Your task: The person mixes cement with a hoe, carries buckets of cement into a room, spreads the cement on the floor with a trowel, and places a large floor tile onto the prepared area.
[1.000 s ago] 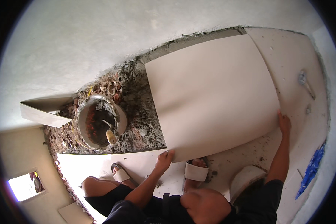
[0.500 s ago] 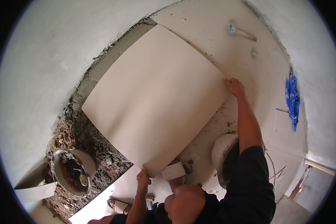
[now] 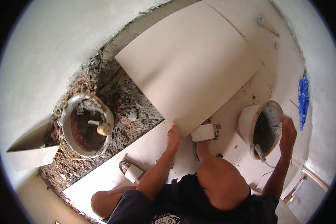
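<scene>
A large beige floor tile [image 3: 190, 63] lies slanted ahead of me, its left part over rough grey mortar [image 3: 134, 93] and its right part over laid tiles. My left hand [image 3: 173, 137] is closed on the tile's near corner, with the thumb on top. Off the tile, my right hand [image 3: 287, 132] hangs beside the rim of a bucket [image 3: 246, 123] holding grey mortar. Its fingers are smeared by motion, and nothing shows in them. To the left, a second bucket [image 3: 66, 128] holds a tool with a pale rounded handle [image 3: 103, 129].
A mallet [image 3: 267, 25] rests on the laid floor at the far right. Blue plastic sheeting [image 3: 304, 100] lies along the right wall. At the left, a cut pale panel [image 3: 33, 156] leans near the rubble. My sandalled feet are on the near tiles.
My right hand has let go of the tile's right corner and moved back to the right-hand bucket. My left hand stays on the near corner. The view has shifted.
</scene>
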Demonstrator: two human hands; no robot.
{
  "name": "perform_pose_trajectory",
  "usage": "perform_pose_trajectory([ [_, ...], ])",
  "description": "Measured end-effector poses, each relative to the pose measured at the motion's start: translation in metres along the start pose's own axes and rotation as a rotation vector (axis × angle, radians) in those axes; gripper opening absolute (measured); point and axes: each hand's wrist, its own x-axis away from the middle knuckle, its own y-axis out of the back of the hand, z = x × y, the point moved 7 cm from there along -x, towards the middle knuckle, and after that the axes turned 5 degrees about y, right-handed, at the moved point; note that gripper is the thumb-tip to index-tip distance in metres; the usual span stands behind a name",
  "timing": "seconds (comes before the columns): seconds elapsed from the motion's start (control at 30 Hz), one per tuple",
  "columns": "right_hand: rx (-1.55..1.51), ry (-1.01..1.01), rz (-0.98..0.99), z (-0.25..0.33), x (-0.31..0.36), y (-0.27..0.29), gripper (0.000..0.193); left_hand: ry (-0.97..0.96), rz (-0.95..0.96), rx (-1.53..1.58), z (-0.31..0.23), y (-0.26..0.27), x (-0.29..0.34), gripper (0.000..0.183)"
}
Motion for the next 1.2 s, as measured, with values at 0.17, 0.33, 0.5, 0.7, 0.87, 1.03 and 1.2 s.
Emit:
perform_pose_trajectory([
  [0.17, -0.028, 0.027, 0.036, 0.061, 0.160, 0.004, 0.035, -0.076, 0.093, -0.031, -0.006, -0.008, 0.008, 0.078],
  [0.33, -0.339, -0.518, 0.073, -0.006, 0.286, -0.065, 0.020, -0.044, 0.332, 0.151, -0.004, -0.026, 0.014, 0.075],
  [0.5, -0.051, -0.689, 0.213, -0.110, 0.342, -0.127, 0.030, -0.062, 0.297, 0.103, 0.000, -0.028, 0.003, 0.072],
  [0.7, 0.071, -0.738, 0.261, -0.179, 0.391, -0.139, 0.048, -0.043, 0.306, 0.034, 0.006, -0.021, -0.014, 0.066],
  [0.87, 0.046, -0.911, 0.215, -0.218, 0.413, -0.146, 0.046, -0.033, 0.276, -0.054, -0.005, -0.017, -0.008, 0.074],
  [1.03, 0.038, -0.765, 0.349, -0.202, 0.410, -0.185, 0.048, 0.003, 0.284, -0.221, -0.020, -0.021, 0.004, 0.080],
  [1.2, -0.202, -0.836, 0.286, -0.190, 0.387, -0.226, 0.038, -0.084, 0.210, -0.401, -0.022, -0.015, -0.009, 0.084],
])
